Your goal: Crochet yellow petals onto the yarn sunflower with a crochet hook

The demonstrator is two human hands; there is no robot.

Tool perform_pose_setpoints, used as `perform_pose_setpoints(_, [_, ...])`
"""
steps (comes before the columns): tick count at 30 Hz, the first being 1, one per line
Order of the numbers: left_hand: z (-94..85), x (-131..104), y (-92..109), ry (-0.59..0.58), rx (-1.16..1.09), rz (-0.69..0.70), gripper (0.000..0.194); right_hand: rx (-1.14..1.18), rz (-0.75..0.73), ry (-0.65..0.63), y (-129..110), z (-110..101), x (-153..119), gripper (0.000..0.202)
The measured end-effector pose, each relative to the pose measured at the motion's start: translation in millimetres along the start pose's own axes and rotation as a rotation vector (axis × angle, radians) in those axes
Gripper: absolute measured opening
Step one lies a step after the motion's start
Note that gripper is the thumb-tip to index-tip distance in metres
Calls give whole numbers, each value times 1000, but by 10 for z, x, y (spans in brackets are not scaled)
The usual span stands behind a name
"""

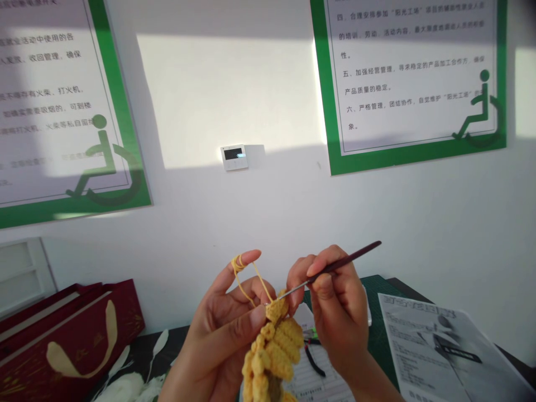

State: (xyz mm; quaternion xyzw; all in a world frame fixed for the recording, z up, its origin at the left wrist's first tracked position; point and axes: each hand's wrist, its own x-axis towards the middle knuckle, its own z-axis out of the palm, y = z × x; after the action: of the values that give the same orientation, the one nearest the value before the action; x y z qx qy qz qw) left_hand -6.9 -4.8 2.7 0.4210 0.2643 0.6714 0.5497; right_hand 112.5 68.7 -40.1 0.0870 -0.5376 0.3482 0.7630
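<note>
My left hand (226, 329) pinches the top of a yellow crocheted piece (278, 349) between thumb and fingers. Yellow yarn (263, 282) is wound around its raised index finger and runs down to the work. In my right hand (337, 304) is a crochet hook (347, 260) with a dark red handle, held like a pencil. Its metal shaft points down left, and the tip meets the top stitches near my left thumb. The piece has thick puffy ridges and hangs below my hands; its lower end runs out of view.
A dark red gift bag (84, 340) with cream handles stands at left, near white leaf-shaped pieces (158, 345). Behind my hands lie black-handled pliers (314, 360), printed sheets (452, 346) and a green cutting mat (379, 324). Green-framed posters (335, 159) and a small panel (234, 158) are on the wall.
</note>
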Motion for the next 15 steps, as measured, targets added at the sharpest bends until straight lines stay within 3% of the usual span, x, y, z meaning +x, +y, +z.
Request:
perform_pose_setpoints(7, [-22, -7, -30, 69, 160, 201, 41, 125, 326, -27, 67, 23, 25, 25])
perform_pose_setpoints(15, [-22, -17, -24, 177, 204, 222, 57, 110, 271, -35, 77, 65, -13, 23])
